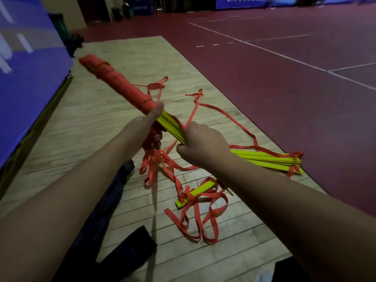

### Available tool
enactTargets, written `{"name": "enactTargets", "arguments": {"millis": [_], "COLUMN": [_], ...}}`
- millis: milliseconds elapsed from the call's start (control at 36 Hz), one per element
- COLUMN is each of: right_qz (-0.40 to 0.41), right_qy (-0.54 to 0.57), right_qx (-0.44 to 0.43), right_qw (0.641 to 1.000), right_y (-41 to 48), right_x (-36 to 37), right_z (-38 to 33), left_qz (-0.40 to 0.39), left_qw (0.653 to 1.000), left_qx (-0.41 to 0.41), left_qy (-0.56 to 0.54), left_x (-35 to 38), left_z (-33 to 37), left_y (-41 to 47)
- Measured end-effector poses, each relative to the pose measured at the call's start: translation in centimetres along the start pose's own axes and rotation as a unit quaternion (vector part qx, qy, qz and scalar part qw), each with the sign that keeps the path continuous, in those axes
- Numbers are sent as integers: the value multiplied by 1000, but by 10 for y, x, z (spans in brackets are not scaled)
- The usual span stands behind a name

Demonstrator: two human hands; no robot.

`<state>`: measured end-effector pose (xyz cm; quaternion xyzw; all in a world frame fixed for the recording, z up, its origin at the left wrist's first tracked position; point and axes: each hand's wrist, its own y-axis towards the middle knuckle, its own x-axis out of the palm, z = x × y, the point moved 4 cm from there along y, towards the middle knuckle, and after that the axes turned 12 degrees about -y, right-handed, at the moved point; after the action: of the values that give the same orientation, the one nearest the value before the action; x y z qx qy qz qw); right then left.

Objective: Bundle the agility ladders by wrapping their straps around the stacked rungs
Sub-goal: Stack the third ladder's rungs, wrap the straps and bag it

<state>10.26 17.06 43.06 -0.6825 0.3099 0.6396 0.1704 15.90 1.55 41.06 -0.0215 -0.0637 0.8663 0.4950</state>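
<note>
Item: one stack of flat yellow-green plastic rungs [268,159], held off the floor, partly bundled.

Grip, left hand [146,127]: fingers curled under the stack, thumb laid along its top, clamped at the near edge of the wound part. Several strap loops hang below this hand.

Grip, right hand [203,145]: closed round the bare rungs just beside the left hand, a short stretch of yellow showing between the two. Whether it also pinches strap cannot be told.

Long axis: runs diagonally, up and away beyond the left hand, down and outward past the right hand.

Wound part: tight red-orange strap wrapping [120,84] covers everything beyond the left grip.

Unwound part: from the left grip onward, past the right hand to the fanned free end (roughly half the length, by judgement).

Loose red-orange woven strap [223,115]: rises from between the hands, trails over the pale wooden plank floor [101,119] beyond the right hand, which is the nearer to carry it round.

Also: a single yellow-green rung tangled in strap [195,193], on the floor below the right forearm.
</note>
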Motion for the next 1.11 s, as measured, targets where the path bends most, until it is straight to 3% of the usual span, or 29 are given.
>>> {"name": "enactTargets", "arguments": {"millis": [56, 111, 222, 250, 306, 389, 444, 528, 583, 639, 722, 833, 889, 944, 1000, 1111], "right_qz": [1, -51, -144, -191, -312, -437, -452, -400, -347, -283, -201, -103, -40, 5, -3, -129], "right_qy": [18, 113, 289, 356, 498, 610, 647, 645, 622, 574, 463, 180, 35, -18, 14, 209], "right_qx": [-28, -26, -4, -2, -15, -46, -54, -26, -10, 20, 62, 41, 13, -12, -25, -12], "right_qw": [999, 992, 946, 915, 809, 659, 612, 651, 702, 769, 861, 978, 998, 1000, 1000, 969], "right_y": [-2, 0, 5, 4, -3, -16, -20, -14, -9, -3, 2, 2, -2, -5, -5, -2], "right_x": [3, 4, 1, 5, 16, 23, 22, 22, 19, 14, 10, 10, 9, 11, 15, 20], "right_z": [-4, -8, -3, -3, -8, -22, -31, -32, -26, -16, -4, -2, -5, -9, -12, -15], "left_qz": [42, 53, -7, -34, -80, -111, -111, -112, -104, -83, -63, -35, 6, 43, 53, 51], "left_qw": [998, 994, 984, 980, 976, 973, 974, 972, 974, 988, 997, 998, 999, 999, 998, 989], "left_qx": [22, 25, 53, 62, 82, 90, 86, 64, 38, 7, -33, -49, -26, -13, 1, 73], "left_qy": [-32, -95, -173, -186, -183, -180, -179, -198, -199, -130, 16, 17, 29, 14, -38, -115], "left_x": [1, -2, -12, -12, -7, 1, -1, -8, -12, -18, -22, -9, -4, -5, -9, -17], "left_z": [-2, -4, 6, 9, 14, 17, 16, 12, 9, 5, -3, -5, -10, -16, -16, -4], "left_y": [0, -1, -2, -2, -3, -7, -7, -4, -1, 0, 1, 5, 8, 9, 8, 6]}}
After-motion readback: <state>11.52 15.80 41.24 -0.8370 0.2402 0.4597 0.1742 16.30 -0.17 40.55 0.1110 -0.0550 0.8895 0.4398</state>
